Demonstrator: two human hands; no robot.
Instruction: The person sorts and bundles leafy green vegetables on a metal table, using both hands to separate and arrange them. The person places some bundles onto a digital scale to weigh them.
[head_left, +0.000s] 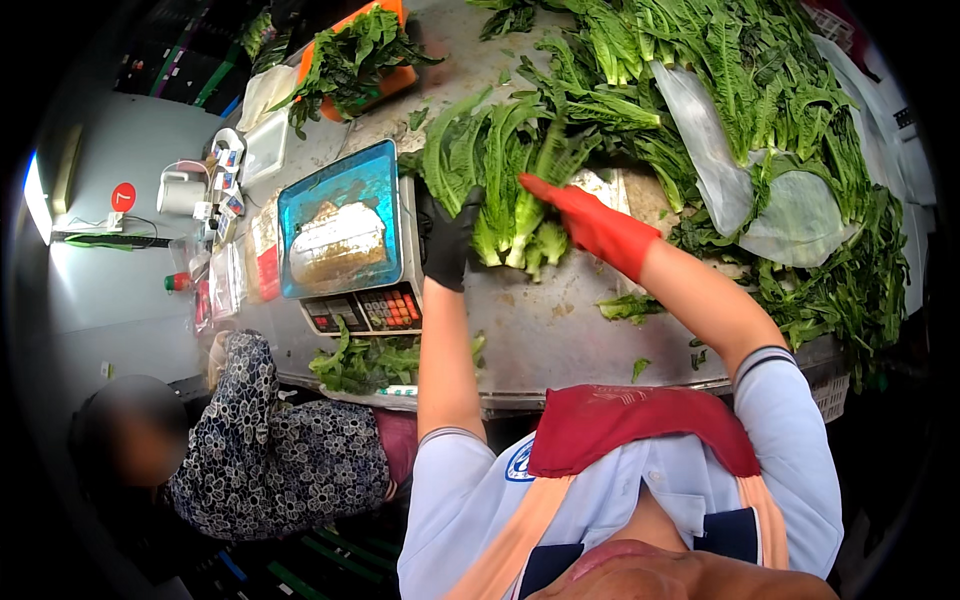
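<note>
Several leafy lettuce heads (510, 187) lie bunched on the metal table, pale stalk ends towards me. On their left side, my left hand (450, 236), in a black glove, grips the bunch with leaves between thumb and fingers. My right hand (600, 221), in a red rubber glove, lies across the right side of the bunch with its fingers stretched to the left. Leaves around it are blurred. Its palm side is hidden, so its hold is unclear. Just left of my left hand stands a digital scale (361, 311) with a blue tray (289, 251).
A large lettuce pile (720, 97) covers the right and far side, with clear plastic sheets (705, 150) on it. An orange basket (401, 79) holds greens. Loose leaves (367, 364) lie near the front edge. Another person (300, 465) is at the left.
</note>
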